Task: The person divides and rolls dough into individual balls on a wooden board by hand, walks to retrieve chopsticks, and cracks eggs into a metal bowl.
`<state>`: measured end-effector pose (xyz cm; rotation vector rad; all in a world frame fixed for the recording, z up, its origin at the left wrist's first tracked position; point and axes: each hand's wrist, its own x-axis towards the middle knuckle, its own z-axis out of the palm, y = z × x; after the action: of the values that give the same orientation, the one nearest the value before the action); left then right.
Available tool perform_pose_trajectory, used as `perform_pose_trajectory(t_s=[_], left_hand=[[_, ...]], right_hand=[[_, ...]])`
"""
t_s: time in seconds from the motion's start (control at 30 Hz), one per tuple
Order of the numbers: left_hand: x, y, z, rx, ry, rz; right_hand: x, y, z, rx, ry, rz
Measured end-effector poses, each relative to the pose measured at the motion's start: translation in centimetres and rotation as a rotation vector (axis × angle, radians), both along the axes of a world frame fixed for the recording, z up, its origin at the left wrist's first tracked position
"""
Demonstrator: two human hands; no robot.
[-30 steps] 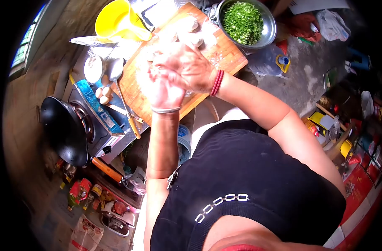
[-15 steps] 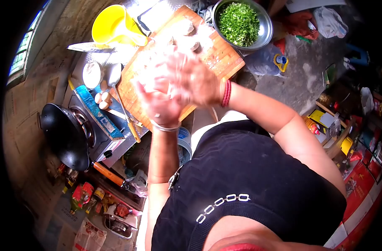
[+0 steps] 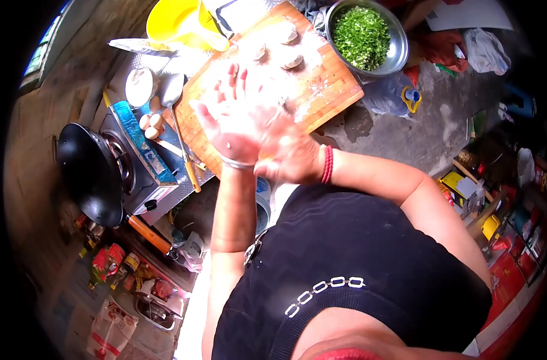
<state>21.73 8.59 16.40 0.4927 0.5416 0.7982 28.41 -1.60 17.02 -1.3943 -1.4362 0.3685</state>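
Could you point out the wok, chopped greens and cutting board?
Wok [image 3: 90,174], head view: its black bowl.
Chopped greens [image 3: 362,37], head view: middle of pile.
Cutting board [image 3: 344,90], head view: wood near its right corner.

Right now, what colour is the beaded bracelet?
The beaded bracelet is red, clearest in the head view.

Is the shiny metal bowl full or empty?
Mostly full: a heap of chopped greens covers most of the metal bowl's inside, with bare shiny metal showing on one side.

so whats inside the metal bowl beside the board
Chopped greens are heaped inside the metal bowl; they cover its bottom, so anything underneath them cannot be seen.
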Motion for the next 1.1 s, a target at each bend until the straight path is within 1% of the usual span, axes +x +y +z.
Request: perform_pose_trajectory(t_s=[0.07,0.1,0.13,0.2,0.27,0.33,0.37,0.4,0.43,0.53,0.57,0.6,0.63,0.67,0.7,0.73,0.77,0.8,0.83,0.87,0.9,0.93,0.97,1.0,1.03,1.07,1.1], left_hand=[[-1.5,0.4,-3.4,-0.009,-0.034,-0.143],[-1.6,-1.2,-4.0,-0.064,-0.048,-0.181],[-1.6,-3.3,-4.1,-0.122,-0.061,-0.221],[0.6,-6.6,0.4,-0.109,-0.088,-0.088],[-0.4,-6.0,-3.5,-0.023,0.032,-0.118],[-1.7,-3.6,-1.2,-0.26,0.054,-0.148],[-1.9,-2.1,-2.5,-0.084,0.081,-0.04],[-2.0,-1.4,-2.8,-0.071,0.035,-0.06],[-2.2,-0.8,-2.9,-0.058,-0.009,-0.079],[-1.7,-1.4,-2.5,0.045,-0.1,-0.166],[-1.8,-1.6,-2.7,0.066,-0.095,-0.137],[-1.9,-1.7,-3.0,0.085,-0.091,-0.111],[-1.9,-1.5,-3.1,0.254,0.117,-0.156],[-2.2,-1.2,-3.2,0.421,0.329,-0.195],[-2.8,-1.2,-3.4,0.602,0.554,-0.26],[-3.4,-1.2,-3.6,0.785,0.779,-0.322],[-3.8,-1.5,-5.5,1.062,0.954,-0.32],[-4.1,-1.9,-8.4,1.342,1.126,-0.311],[-4.6,-2.4,-10.9,1.364,1.162,-0.331],[-5.0,-2.9,-13.4,1.386,1.195,-0.349],[-5.1,-3.1,-14.7,1.408,1.228,-0.368],[-4.8,-3.0,-14.6,1.393,1.283,-0.377],[-4.6,-3.0,-14.3,1.377,1.338,-0.39],[-4.6,-2.9,-14.1,1.362,1.393,-0.404],[-5.0,-2.7,-14.1,1.418,1.362,-0.369],[-5.6,-2.2,-14.1,1.472,1.329,-0.336],[-5.9,-2.1,-14.2,1.517,1.298,-0.293]], right_hand=[[0.6,1.0,0.9,0.036,-0.076,0.099],[1.1,1.8,0.7,0.056,-0.116,0.145],[2.8,3.4,-1.6,0.029,0.036,0.196],[4.6,4.4,-2.5,-0.019,0.331,-0.175],[5.0,2.7,-4.4,-0.195,0.084,-0.124],[2.1,0.4,-4.6,-0.144,0.029,-0.002],[0.7,-0.8,-4.6,-0.118,0.004,0.06],[-0.4,-1.4,-3.7,-0.148,0.259,0.056],[-0.3,-1.4,-4.2,-0.156,0.27,0.051],[2.1,0.4,-4.4,-0.385,1.2,0.018],[4.2,0.8,-3.9,-0.433,1.47,0.027],[6.0,0.9,-3.0,-0.392,1.54,0.06],[7.3,0.9,-2.1,-0.35,1.608,0.093],[7.7,0.9,-1.5,-0.25,1.405,-0.058],[7.7,1.4,2.2,-0.077,1.176,-0.112],[8.4,1.2,4.2,0.056,0.932,-0.06],[8.7,1.3,6.0,0.229,0.614,-0.124],[8.7,1.7,6.7,0.426,0.467,-0.184],[8.7,1.9,6.5,0.509,0.229,-0.253],[8.7,2.0,4.6,0.471,0.017,-0.271],[8.6,2.1,2.7,0.45,-0.198,-0.295],[8.6,2.2,0.8,0.45,-0.4,-0.316],[7.5,2.7,-4.3,0.318,-0.331,-0.209],[7.4,2.1,-6.1,-0.173,-0.481,-0.046],[7.0,2.2,-7.5,-0.311,-0.519,-0.011],[7.2,1.7,-8.5,-0.289,-0.426,-0.083],[7.3,1.5,-8.0,-0.266,-0.339,-0.144]])
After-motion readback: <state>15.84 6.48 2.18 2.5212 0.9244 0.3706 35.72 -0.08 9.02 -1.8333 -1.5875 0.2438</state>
